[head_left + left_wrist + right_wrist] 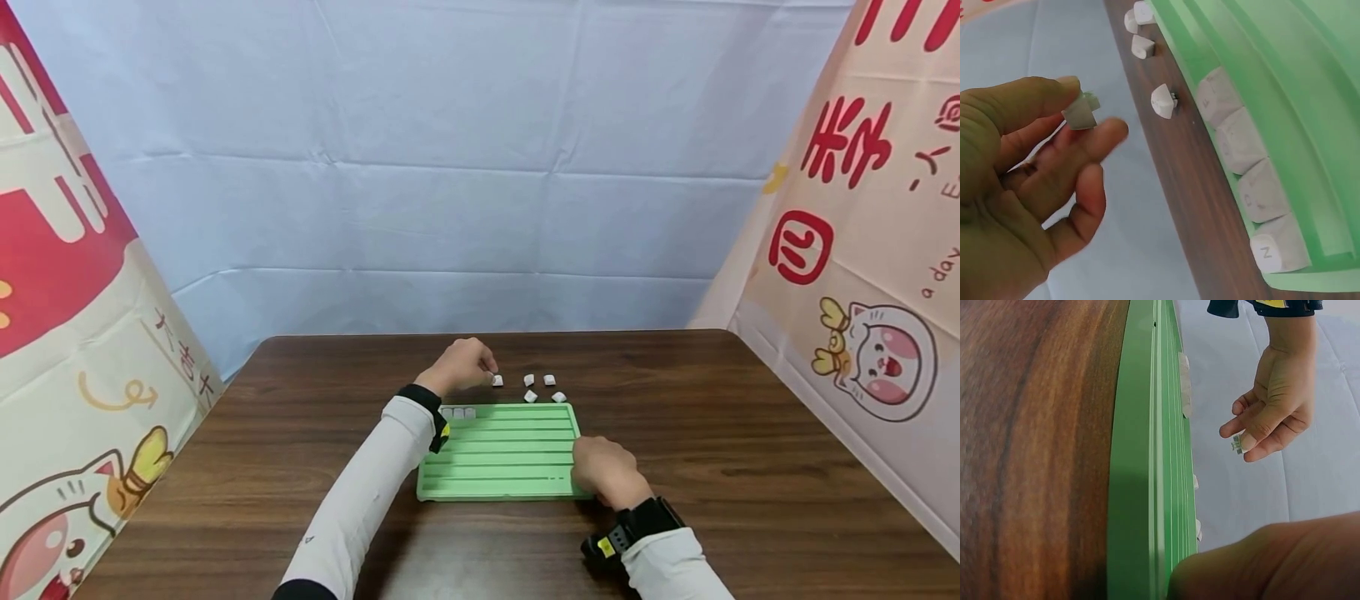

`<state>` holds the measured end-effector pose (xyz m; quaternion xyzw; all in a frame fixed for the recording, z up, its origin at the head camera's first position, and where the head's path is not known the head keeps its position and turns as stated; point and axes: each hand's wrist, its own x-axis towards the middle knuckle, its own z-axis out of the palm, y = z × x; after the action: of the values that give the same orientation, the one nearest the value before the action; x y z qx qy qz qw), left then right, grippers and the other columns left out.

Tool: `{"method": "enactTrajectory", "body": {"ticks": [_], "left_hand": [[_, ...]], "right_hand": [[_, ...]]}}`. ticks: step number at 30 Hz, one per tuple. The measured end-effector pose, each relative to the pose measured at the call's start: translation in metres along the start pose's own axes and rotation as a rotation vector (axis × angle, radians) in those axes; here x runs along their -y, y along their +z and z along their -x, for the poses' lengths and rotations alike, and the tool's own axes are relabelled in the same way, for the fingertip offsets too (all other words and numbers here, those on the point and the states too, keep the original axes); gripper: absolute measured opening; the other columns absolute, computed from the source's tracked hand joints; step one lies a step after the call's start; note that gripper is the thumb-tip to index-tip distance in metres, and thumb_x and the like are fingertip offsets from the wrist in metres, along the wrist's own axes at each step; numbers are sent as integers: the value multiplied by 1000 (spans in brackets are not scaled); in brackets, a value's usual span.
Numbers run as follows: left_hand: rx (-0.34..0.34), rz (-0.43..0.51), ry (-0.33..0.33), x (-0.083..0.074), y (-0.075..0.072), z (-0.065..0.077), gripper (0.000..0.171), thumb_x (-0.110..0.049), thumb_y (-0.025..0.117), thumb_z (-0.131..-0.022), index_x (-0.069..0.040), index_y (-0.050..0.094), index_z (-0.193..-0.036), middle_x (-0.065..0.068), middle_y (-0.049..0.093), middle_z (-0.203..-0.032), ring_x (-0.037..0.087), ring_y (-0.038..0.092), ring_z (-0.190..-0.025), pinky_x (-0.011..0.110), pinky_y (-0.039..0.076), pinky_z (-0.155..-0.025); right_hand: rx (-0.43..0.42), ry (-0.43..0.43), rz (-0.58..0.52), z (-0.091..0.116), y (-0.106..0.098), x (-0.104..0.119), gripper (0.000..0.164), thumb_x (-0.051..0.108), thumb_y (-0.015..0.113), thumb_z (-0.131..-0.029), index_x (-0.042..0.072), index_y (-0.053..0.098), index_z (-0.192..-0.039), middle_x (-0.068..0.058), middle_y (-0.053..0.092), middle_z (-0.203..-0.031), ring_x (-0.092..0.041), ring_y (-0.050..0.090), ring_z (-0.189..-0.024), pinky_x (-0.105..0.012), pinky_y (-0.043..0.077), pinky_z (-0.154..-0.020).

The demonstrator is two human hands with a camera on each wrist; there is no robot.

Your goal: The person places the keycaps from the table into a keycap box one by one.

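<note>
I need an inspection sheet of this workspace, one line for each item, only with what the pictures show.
Surface: dark wood-grain table.
Job's things: green tray with a row of four white keycaps in one groove; several loose keycaps on the table beyond its far edge.
Clutter: nothing seen.
Hands: left hand pinches one keycap between thumb and finger; right hand is at the tray's right edge, its fingers mostly hidden. Both wrists wear black bands.
Cables: nothing seen.
Surroundings: pale blue cloth behind the table; printed banners on both sides.
</note>
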<state>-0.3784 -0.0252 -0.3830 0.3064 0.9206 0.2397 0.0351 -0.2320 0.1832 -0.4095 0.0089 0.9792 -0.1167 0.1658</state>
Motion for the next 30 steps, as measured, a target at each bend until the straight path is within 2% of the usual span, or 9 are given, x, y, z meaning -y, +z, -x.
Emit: {"method": "enactTrajectory", "body": {"ticks": [6,12,17,21,30], "left_hand": [[6,65,58,5,4,3,11,-4,65,-86,0,71,-94,1,63,-83,14,56,-73,29,48,-66],[-28,123,83,10,8,5,11,-5,73,-80,-3,72,-91,-2,62,-80,13,54,-71,27,46,-62],[-58,191,64,14,10,8,15,-5,75,-79,-2,72,-93,5,64,-87,15,55,-77,29,47,-66],[-48,243,36,17,12,10,22,-5,75,-78,-2,70,-99,10,65,-95,15,57,-81,30,48,-70],[-23,286,20,21,12,13,21,-1,74,-77,-3,71,-98,1,65,-89,14,60,-78,29,49,-67]], "right_hand": [[-3,-4,-2,0,0,-1,21,-1,50,-90,6,56,-71,-12,47,-60,-17,39,-41,-27,30,-39],[-6,-4,-4,-1,0,-1,20,-1,50,-90,5,56,-71,-12,49,-61,-18,41,-41,-26,31,-39],[-5,2,3,-1,0,0,19,0,50,-90,5,56,-73,-12,49,-61,-18,42,-42,-26,31,-39],[-2,11,6,-2,0,1,18,0,50,-90,5,56,-73,-13,50,-62,-18,43,-42,-27,32,-39],[-12,18,8,-2,0,2,19,0,50,-89,5,56,-72,-13,51,-63,-19,45,-43,-26,33,-38]]}}
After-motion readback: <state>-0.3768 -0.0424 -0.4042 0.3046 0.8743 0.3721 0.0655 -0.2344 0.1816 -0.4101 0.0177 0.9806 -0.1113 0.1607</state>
